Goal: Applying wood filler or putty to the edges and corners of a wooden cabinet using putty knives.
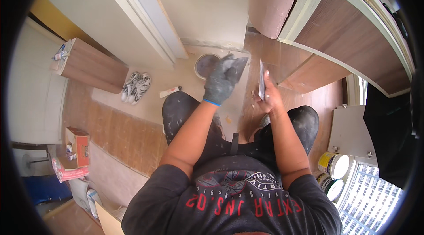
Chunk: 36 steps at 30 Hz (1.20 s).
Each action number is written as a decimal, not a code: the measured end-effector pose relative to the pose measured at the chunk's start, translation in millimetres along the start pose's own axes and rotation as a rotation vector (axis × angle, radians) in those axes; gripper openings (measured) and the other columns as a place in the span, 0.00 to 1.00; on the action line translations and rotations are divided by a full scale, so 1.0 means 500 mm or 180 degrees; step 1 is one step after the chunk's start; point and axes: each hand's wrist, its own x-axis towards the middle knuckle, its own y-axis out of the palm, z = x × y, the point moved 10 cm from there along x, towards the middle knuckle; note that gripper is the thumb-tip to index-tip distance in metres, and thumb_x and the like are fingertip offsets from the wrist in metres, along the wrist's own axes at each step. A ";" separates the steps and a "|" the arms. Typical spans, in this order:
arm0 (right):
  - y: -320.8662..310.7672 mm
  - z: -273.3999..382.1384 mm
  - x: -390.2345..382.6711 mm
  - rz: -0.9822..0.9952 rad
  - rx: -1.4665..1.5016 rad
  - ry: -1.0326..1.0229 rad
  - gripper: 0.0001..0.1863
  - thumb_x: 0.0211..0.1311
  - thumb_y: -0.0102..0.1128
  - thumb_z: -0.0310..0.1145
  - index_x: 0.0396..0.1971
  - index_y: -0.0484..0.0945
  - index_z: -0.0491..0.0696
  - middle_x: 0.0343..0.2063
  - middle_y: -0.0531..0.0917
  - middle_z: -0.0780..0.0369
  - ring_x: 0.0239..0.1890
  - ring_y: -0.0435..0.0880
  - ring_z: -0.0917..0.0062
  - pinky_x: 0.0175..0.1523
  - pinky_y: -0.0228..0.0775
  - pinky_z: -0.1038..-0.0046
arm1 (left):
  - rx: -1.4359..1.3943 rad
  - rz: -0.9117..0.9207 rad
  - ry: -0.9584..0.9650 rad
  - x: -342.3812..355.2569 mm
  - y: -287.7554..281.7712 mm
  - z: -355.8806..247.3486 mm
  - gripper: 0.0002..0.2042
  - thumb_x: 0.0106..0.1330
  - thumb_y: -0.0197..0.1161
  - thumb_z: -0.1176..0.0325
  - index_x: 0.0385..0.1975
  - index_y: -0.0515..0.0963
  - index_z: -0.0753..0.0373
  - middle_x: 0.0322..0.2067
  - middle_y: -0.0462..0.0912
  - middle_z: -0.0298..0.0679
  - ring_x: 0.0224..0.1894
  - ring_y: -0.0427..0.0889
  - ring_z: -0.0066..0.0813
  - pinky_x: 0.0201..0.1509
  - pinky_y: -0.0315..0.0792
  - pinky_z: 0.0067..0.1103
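Note:
My left hand point(217, 85), in a grey work glove with a blue cuff, is closed around a putty knife whose dark flat blade point(240, 68) points up and to the right. Its handle is hidden in the glove. In my bare right hand point(272, 97) is a thin metal filling blade point(261, 80), seen almost edge-on, with the fingers and thumb around it. The two blades are apart. Just beyond the gloved hand, a round bucket point(197, 68) stands on the floor; its inside looks dark and the glove covers part of it.
A white tube point(171, 91) lies left of my knee. Patterned shoes point(137, 87) sit beside a wooden box point(95, 65). A wall point(207, 9) rises ahead, with wood panels point(349, 36) at right. Paint tubs point(339, 166) stand at lower right, a cardboard box point(82, 149) at left.

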 end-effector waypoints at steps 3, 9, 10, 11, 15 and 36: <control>0.005 0.039 -0.013 0.0132 0.0425 -0.0204 0.23 0.70 0.55 0.53 0.52 0.75 0.51 0.40 0.84 0.63 0.39 0.84 0.76 0.45 0.76 0.70 | -0.2214 -0.0481 -0.1588 -0.030 -0.011 0.117 0.15 0.65 0.65 0.67 0.50 0.78 0.63 0.42 0.83 0.40 0.46 0.82 0.30 0.52 0.77 0.27; 0.029 -0.057 -0.033 0.0271 0.0180 0.0639 0.23 0.68 0.59 0.50 0.54 0.75 0.50 0.41 0.85 0.65 0.40 0.85 0.74 0.46 0.75 0.69 | -0.3924 -0.0698 -0.3544 -0.122 0.104 0.202 0.15 0.68 0.60 0.59 0.46 0.78 0.63 0.36 0.81 0.35 0.33 0.78 0.25 0.38 0.75 0.23; 0.025 -0.065 -0.034 0.0254 0.0202 0.0632 0.23 0.68 0.59 0.50 0.54 0.75 0.50 0.41 0.85 0.65 0.40 0.85 0.74 0.46 0.75 0.69 | -0.3919 -0.0669 -0.3558 -0.116 0.117 0.182 0.15 0.68 0.60 0.59 0.46 0.78 0.63 0.36 0.81 0.35 0.33 0.78 0.25 0.38 0.75 0.23; 0.026 -0.082 -0.034 0.0360 0.0203 0.0777 0.22 0.67 0.60 0.52 0.51 0.77 0.51 0.40 0.86 0.66 0.38 0.84 0.77 0.41 0.72 0.71 | -0.3800 -0.0220 -0.3878 -0.125 0.149 0.158 0.16 0.70 0.58 0.55 0.46 0.78 0.62 0.35 0.81 0.35 0.33 0.78 0.25 0.39 0.75 0.22; 0.055 -0.094 -0.041 0.0285 0.0339 0.0839 0.19 0.67 0.59 0.55 0.40 0.80 0.54 0.30 0.84 0.71 0.26 0.80 0.84 0.24 0.59 0.78 | -0.3118 0.0948 -0.3002 -0.158 0.194 0.158 0.19 0.76 0.48 0.51 0.51 0.75 0.59 0.41 0.80 0.35 0.40 0.79 0.26 0.44 0.76 0.24; -0.189 0.087 -0.013 -0.2121 -0.0548 -0.1301 0.23 0.74 0.49 0.47 0.58 0.72 0.44 0.44 0.82 0.60 0.44 0.81 0.73 0.44 0.74 0.66 | 0.0668 0.1050 -0.0394 0.003 0.017 -0.047 0.12 0.65 0.59 0.65 0.42 0.82 0.64 0.37 0.83 0.51 0.40 0.82 0.50 0.48 0.74 0.39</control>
